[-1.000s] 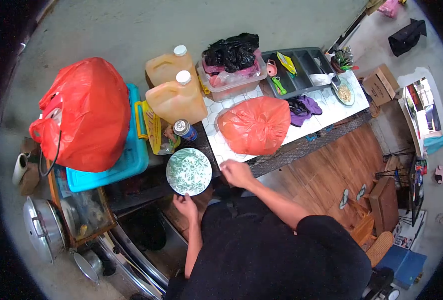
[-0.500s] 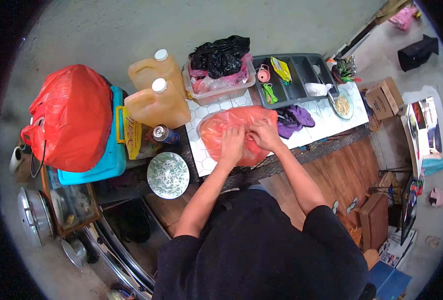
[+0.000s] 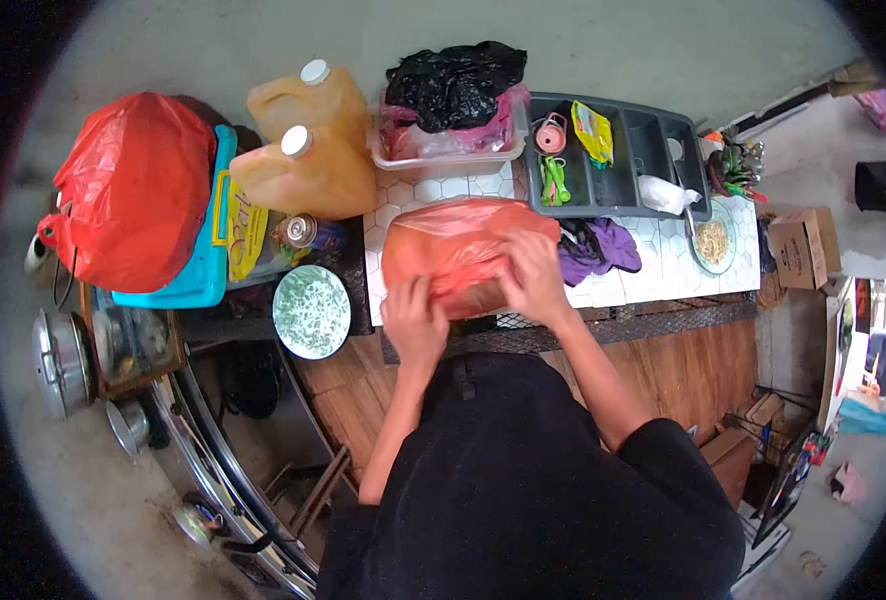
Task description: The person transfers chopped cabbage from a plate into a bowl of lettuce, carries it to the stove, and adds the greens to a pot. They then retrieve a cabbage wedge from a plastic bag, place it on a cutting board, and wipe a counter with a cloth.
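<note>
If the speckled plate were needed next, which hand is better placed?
Probably the left hand: it touches the red bag, nearer the plate, while the right hand is farther across that bag.

Wall [image 3: 603, 50]: grey, plain | floor [image 3: 653, 370]: brown, wood-grained | table [image 3: 658, 240]: white top (hexagon-patterned, no less), dark mesh edge [image 3: 663, 318]
</note>
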Demonstrator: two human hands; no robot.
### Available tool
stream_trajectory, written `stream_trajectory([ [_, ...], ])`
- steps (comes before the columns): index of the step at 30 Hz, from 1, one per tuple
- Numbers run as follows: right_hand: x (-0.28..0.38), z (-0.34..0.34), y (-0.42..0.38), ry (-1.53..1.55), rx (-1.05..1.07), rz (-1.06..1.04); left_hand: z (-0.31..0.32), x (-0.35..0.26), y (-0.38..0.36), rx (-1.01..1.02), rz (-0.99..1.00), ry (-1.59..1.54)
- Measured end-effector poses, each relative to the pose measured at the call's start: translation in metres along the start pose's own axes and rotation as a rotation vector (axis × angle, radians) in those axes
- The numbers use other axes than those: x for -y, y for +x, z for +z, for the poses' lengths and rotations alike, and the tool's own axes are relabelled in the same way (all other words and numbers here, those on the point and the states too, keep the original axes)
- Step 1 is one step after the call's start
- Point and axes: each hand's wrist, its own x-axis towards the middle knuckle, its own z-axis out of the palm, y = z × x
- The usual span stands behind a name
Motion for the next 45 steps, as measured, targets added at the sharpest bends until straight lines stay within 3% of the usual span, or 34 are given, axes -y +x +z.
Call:
stream_trajectory([
  [2, 0.015, 0.006, 0.006, -0.017, 0.096, -0.105, 0.006, -0.004, 0.01, 0.138, 0.081, 0.039],
  [4, 0.006, 0.015, 0.004, -0.061, 0.24, -0.208, 0.0, -0.005, 0.018, 0.115, 0.074, 0.012],
  [7, -0.005, 0.005, 0.013, -0.027, 0.19, -0.266, -0.005, 0.004, 0.017, 0.006, 0.092, -0.032],
  [9, 0.0, -0.013, 0.021, 0.021, 0.116, -0.264, -0.011, 0.008, 0.01, -0.096, -0.025, -0.089],
  [10, -0.002, -0.022, 0.02, 0.035, 0.096, -0.244, -0.017, 0.006, 0.004, -0.031, -0.243, -0.128],
  [11, -0.003, -0.028, 0.02, 0.046, 0.074, -0.224, -0.015, 0.008, 0.001, -0.032, -0.244, -0.128],
  [13, 0.0, -0.033, 0.012, 0.115, 0.111, -0.215, -0.009, 0.012, -0.003, -0.131, -0.488, -0.549],
  [15, 0.008, -0.036, 0.006, 0.202, 0.173, -0.153, -0.014, 0.005, 0.0, -0.166, -0.549, -0.673],
  [17, 0.014, -0.034, 0.003, 0.215, 0.145, -0.191, -0.025, -0.009, 0.002, -0.118, -0.112, -0.198],
  [18, 0.018, -0.03, 0.0, 0.286, 0.21, -0.133, -0.033, -0.025, 0.011, -0.028, 0.018, -0.183],
  [21, 0.034, -0.028, 0.005, 0.431, 0.289, -0.064, -0.029, -0.025, 0.006, 0.184, 0.051, -0.09],
  [22, 0.033, -0.027, 0.005, 0.595, 0.305, 0.094, -0.031, -0.022, 0.007, 0.18, 0.054, -0.089],
  [23, 0.031, -0.025, 0.004, 0.758, 0.317, 0.259, -0.035, -0.02, 0.009, -0.033, -0.214, -0.356],
  [24, 0.018, -0.023, 0.001, 0.683, 0.357, 0.272, -0.043, -0.02, 0.013, -0.245, -0.484, -0.62],
  [25, 0.003, -0.028, -0.002, 0.683, 0.356, 0.277, -0.051, -0.019, 0.021, -0.451, -0.42, -0.631],
  [27, -0.007, -0.044, 0.002, 0.088, 0.449, 0.014, -0.063, 0.005, 0.023, -0.519, -0.296, -0.336],
  [28, -0.003, -0.056, 0.004, -0.092, 0.371, 0.067, -0.063, 0.005, 0.021, -0.524, -0.301, -0.331],
  [29, 0.002, -0.067, 0.015, -0.088, 0.376, 0.064, -0.07, -0.004, 0.024, -0.436, -0.321, -0.43],
  [31, 0.009, -0.084, 0.036, -0.282, 0.011, 0.005, -0.072, -0.009, 0.022, -0.345, -0.343, -0.529],
  [32, 0.017, -0.095, 0.044, -0.283, 0.014, 0.004, -0.071, -0.01, 0.02, -0.231, -0.419, -0.653],
  [34, 0.033, -0.107, 0.055, -0.268, -0.27, 0.103, -0.078, -0.012, 0.018, 0.069, -0.55, -0.872],
  [35, 0.038, -0.1, 0.055, -0.021, -0.238, 0.005, -0.081, -0.019, 0.022, 0.068, -0.555, -0.871],
  [36, 0.049, -0.091, 0.054, 0.225, -0.205, -0.09, -0.079, -0.028, 0.028, 0.031, -0.394, -0.882],
  [38, 0.081, -0.07, 0.049, 0.625, 0.363, 0.088, -0.082, -0.038, 0.041, 0.055, -0.134, -0.786],
  [39, 0.075, -0.046, 0.049, 0.553, 0.537, 0.063, -0.083, -0.04, 0.046, 0.057, -0.131, -0.788],
  [40, 0.052, -0.012, 0.038, 0.396, 0.551, -0.028, -0.085, -0.042, 0.051, 0.099, -0.125, -0.73],
  [42, 0.037, -0.01, 0.066, -0.156, 0.917, 0.19, -0.095, -0.047, 0.06, 0.179, -0.126, -0.573],
  [43, 0.012, 0.0, 0.072, -0.291, 0.842, 0.213, -0.098, -0.046, 0.06, 0.176, -0.126, -0.571],
  [45, -0.003, 0.005, 0.082, -0.265, 0.384, 0.161, -0.103, -0.044, 0.06, 0.301, -0.144, -0.57],
])
